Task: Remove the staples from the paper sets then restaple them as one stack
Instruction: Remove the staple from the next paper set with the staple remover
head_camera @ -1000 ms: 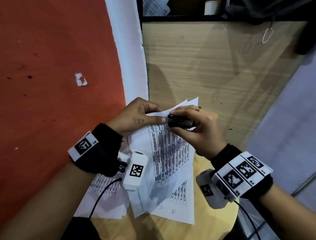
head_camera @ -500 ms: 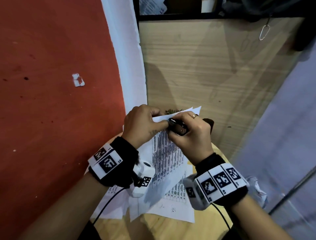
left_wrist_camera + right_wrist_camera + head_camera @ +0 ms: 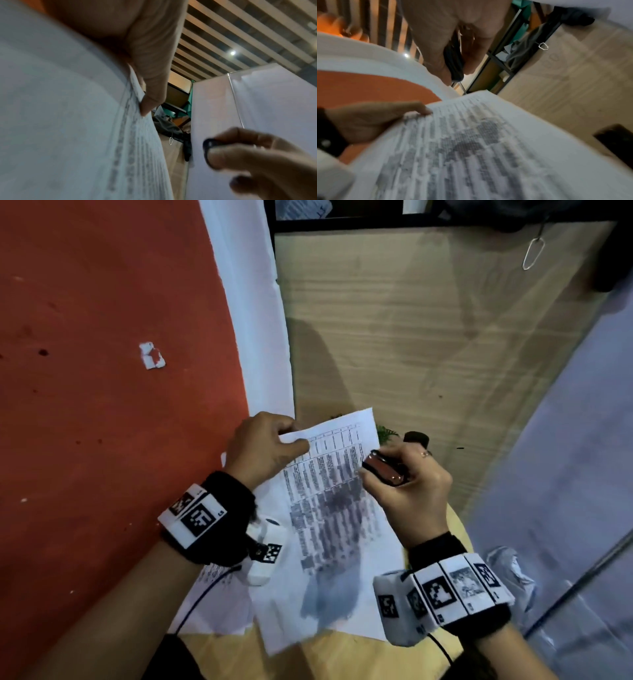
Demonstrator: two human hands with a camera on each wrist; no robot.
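The print on your paper set is smeared to grey bars in every view, so no word can be read. Your right hand wraps most of the stapler; you cannot tell how its mouth stands. Your left hand covers the sheet corner in its grip, so any staple there is hidden. The worktop is mostly covered.

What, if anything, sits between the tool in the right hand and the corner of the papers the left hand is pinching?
Nothing visible: the stapler in the right hand faces bare printed paper up to the left hand.
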